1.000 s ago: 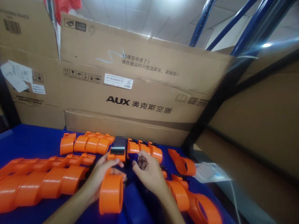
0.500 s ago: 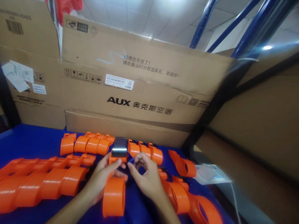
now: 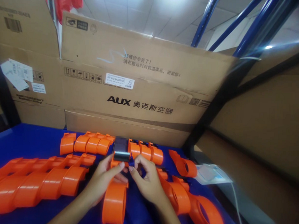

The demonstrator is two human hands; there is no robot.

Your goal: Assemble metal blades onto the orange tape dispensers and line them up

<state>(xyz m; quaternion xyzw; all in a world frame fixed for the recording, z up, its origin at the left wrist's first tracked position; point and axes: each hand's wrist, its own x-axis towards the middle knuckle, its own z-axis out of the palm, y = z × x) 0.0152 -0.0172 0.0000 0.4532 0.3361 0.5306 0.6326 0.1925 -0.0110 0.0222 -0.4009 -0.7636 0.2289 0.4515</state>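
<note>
My left hand (image 3: 105,172) is closed around an orange plastic tape dispenser (image 3: 115,163). A black plate with a silver toothed blade (image 3: 122,154) sits at its top. The dispenser's wide orange ring (image 3: 114,202) hangs below my fingers. My right hand (image 3: 144,175) is close on the right side, thumb and forefinger pinched at a small dark blue piece (image 3: 131,161) beside the blade. Its exact kind is unclear, and my fingers partly cover it.
Orange dispenser bodies stand in rows on the blue table (image 3: 40,139): a long row at left (image 3: 39,183), shorter rows behind, and several at right (image 3: 205,212). A clear plastic packet (image 3: 212,174) lies at far right. A cardboard wall (image 3: 140,102) rises behind, beside a dark rack post (image 3: 203,117).
The dispenser has tilted, its toothed blade now lower and slightly right, and its ring has dropped a little. My right fingers have stayed close beside it, with the blue piece showing more clearly.
</note>
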